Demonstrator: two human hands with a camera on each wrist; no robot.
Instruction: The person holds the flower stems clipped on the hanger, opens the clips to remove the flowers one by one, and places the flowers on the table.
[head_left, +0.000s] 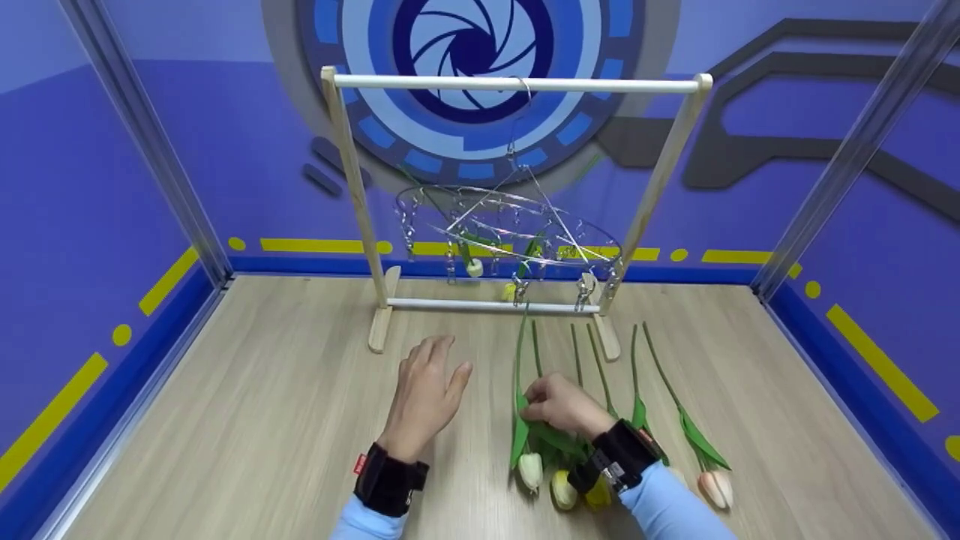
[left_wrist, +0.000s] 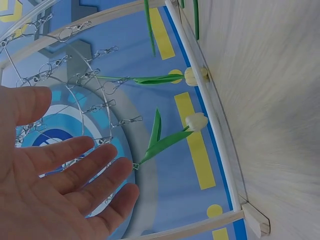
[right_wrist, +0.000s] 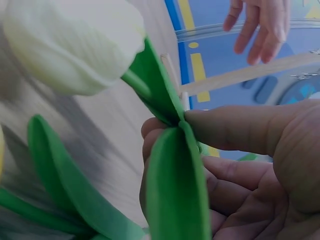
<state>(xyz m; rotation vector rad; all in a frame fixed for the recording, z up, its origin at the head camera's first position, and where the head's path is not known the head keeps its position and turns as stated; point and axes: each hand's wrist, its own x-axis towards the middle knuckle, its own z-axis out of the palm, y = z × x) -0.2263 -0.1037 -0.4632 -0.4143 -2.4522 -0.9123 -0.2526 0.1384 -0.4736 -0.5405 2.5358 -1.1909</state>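
My right hand pinches the stem of a white artificial tulip between thumb and fingers, by its green leaves. In the right wrist view the white tulip's bloom is close up, its leaf hanging over my fingers. My left hand is apart from everything, fingers extended, above the table left of the flowers. In the left wrist view two tulips, one white and one pale yellow, hang bloom-down from the round metal clip hanger, beyond my left hand.
Yellow tulips and a pink-white tulip lie on the wooden table, stems pointing away. A wooden rack with a white top bar carries the hanger. Blue panels enclose the table on the sides and back.
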